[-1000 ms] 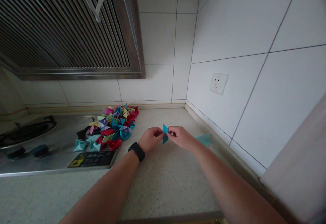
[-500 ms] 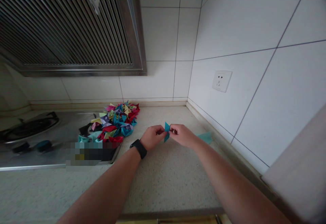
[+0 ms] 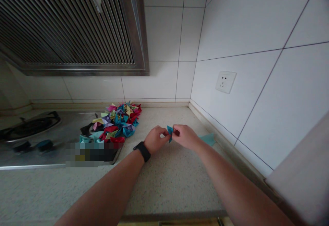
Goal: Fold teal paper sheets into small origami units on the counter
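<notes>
A small piece of folded blue paper [image 3: 170,130] is held between my two hands, just above the speckled countertop [image 3: 169,178]. My left hand [image 3: 156,139], with a black watch on its wrist, pinches the paper's left side between thumb and fingertips. From the right, my right hand [image 3: 184,136] is closed on the other side of it. Pointed ends stick out above and below the fingers; its middle is partly hidden by them. Flat light-teal paper [image 3: 207,139] lies on the counter, partly behind my right wrist.
At left, a heap of colourful folded paper pieces [image 3: 115,123] covers part of the steel gas stove [image 3: 69,123] and spills onto the counter. A range hood [image 3: 84,71] hangs above. A socket [image 3: 226,82] sits on the tiled right wall.
The blue paper has tilted and less of it shows between the fingers. My left thumb and fingers have shifted slightly on it. The view has moved a little.
</notes>
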`<action>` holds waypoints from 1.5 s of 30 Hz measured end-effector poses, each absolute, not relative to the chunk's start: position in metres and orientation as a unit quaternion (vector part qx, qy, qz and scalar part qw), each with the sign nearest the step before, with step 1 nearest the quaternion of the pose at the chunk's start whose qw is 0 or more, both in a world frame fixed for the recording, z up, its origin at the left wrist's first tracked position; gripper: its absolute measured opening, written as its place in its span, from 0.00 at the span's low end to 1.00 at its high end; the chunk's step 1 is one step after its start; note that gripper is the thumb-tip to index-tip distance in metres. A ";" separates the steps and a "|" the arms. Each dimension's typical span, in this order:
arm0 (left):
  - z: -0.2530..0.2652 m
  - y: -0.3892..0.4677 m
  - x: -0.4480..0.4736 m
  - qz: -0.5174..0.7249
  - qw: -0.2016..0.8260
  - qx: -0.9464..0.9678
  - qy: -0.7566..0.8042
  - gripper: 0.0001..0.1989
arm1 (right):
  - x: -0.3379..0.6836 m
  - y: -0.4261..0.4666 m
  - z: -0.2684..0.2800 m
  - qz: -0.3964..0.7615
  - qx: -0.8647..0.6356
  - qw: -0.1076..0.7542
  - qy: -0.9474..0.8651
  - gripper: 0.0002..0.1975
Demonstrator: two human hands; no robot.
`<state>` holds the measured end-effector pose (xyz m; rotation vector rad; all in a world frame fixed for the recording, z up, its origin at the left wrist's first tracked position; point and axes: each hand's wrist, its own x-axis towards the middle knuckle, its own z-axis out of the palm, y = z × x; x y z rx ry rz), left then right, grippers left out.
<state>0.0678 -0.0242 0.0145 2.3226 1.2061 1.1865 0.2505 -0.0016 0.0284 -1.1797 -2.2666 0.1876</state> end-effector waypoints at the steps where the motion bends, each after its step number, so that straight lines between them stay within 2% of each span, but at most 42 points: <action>1: 0.015 -0.024 0.068 0.410 0.132 0.801 0.416 0.08 | 0.250 -0.002 0.028 0.064 -0.444 0.288 -0.846 0.05; 6: 0.016 -0.026 0.069 0.410 0.124 0.800 0.419 0.08 | 0.249 -0.003 0.029 0.061 -0.444 0.301 -0.842 0.05; 10: 0.020 -0.029 0.069 0.416 0.142 0.797 0.414 0.08 | 0.253 -0.003 0.030 0.122 -0.390 0.304 -0.861 0.06; 12: 0.022 -0.029 0.067 0.416 0.193 0.794 0.400 0.09 | 0.254 -0.003 0.031 0.172 -0.356 0.305 -0.867 0.07; 17: 0.021 -0.024 0.065 0.452 0.439 0.724 0.280 0.11 | 0.255 -0.005 0.034 0.312 -0.310 0.316 -0.841 0.10; 20: 0.022 -0.025 0.065 0.457 0.506 0.683 0.260 0.13 | 0.256 -0.006 0.036 0.393 -0.288 0.315 -0.814 0.11; 27: 0.020 -0.025 0.062 0.450 0.564 0.650 0.238 0.12 | 0.255 -0.006 0.034 0.519 -0.240 0.331 -0.751 0.10; 37: 0.022 -0.028 0.064 0.429 0.630 0.612 0.211 0.11 | 0.251 -0.009 0.031 0.636 -0.218 0.329 -0.663 0.07; 41: 0.022 -0.029 0.064 0.425 0.640 0.605 0.207 0.11 | 0.252 -0.010 0.031 0.647 -0.216 0.324 -0.656 0.07; 45: 0.020 -0.027 0.064 0.422 0.624 0.615 0.234 0.11 | 0.252 -0.007 0.032 0.595 -0.232 0.318 -0.701 0.07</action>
